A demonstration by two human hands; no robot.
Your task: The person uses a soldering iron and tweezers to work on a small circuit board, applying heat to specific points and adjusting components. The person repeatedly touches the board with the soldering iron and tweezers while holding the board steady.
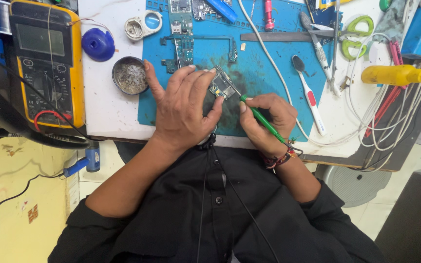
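Sitting beside the left hand (183, 109), a round tin (129, 75) holds grey solder residue.

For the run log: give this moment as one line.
left hand: holds circuit board | right hand: green tool on board | blue mat

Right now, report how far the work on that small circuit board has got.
Done: the circuit board lies bare on the blue mat, other boards beside it. In hand: the left hand steadies it while the right hand puts the green-handled tool to its edge. Left: cannot tell; nothing looks reassembled.
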